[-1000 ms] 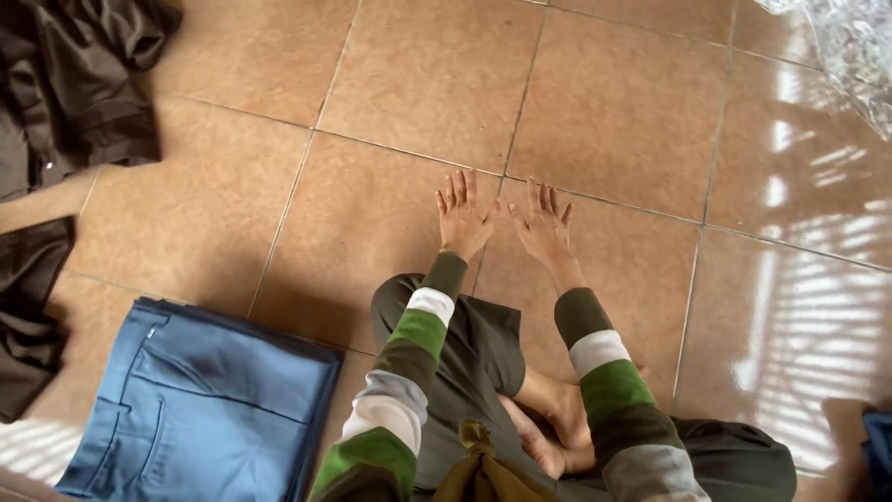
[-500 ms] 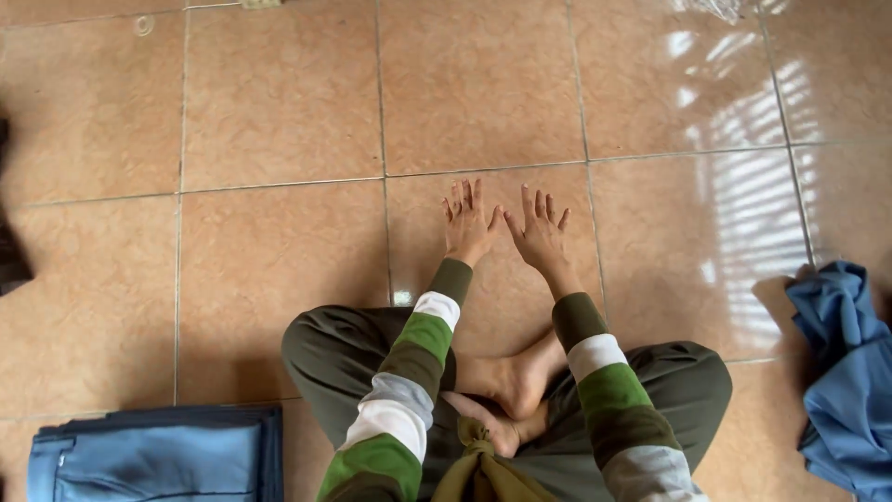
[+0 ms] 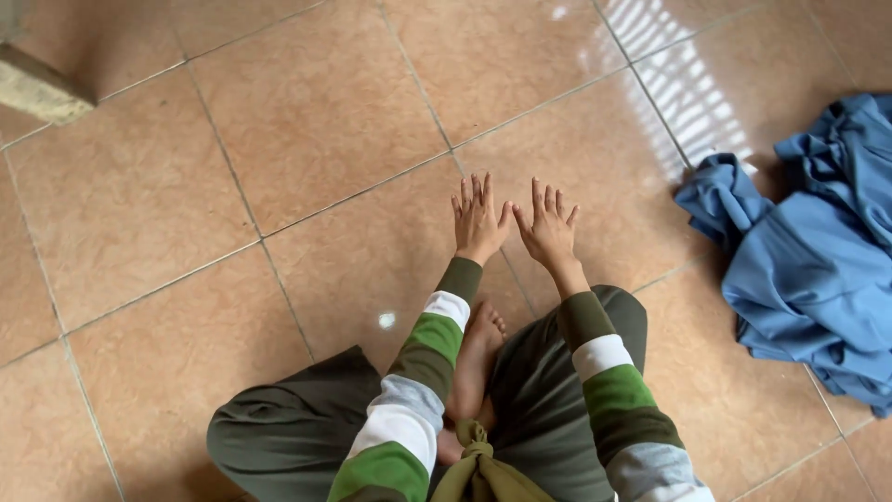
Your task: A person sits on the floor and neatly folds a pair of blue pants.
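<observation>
Hands stretch forward side by side, the left hand (image 3: 478, 221) and right hand (image 3: 548, 226) both empty with fingers spread flat above the glossy terracotta floor tiles (image 3: 325, 139). Nearest them, to the right and apart, lies a crumpled blue cotton garment (image 3: 818, 270). It looks soft, light and floppy; a bunched edge nearest the right hand seems the easiest hold.

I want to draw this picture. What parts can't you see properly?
- Blue cloth pile: cut off by the head view's right edge.
- Grey block: cut off at the left edge.
- Bare foot: partly hidden by the left sleeve.
- Both palms: face away.
</observation>
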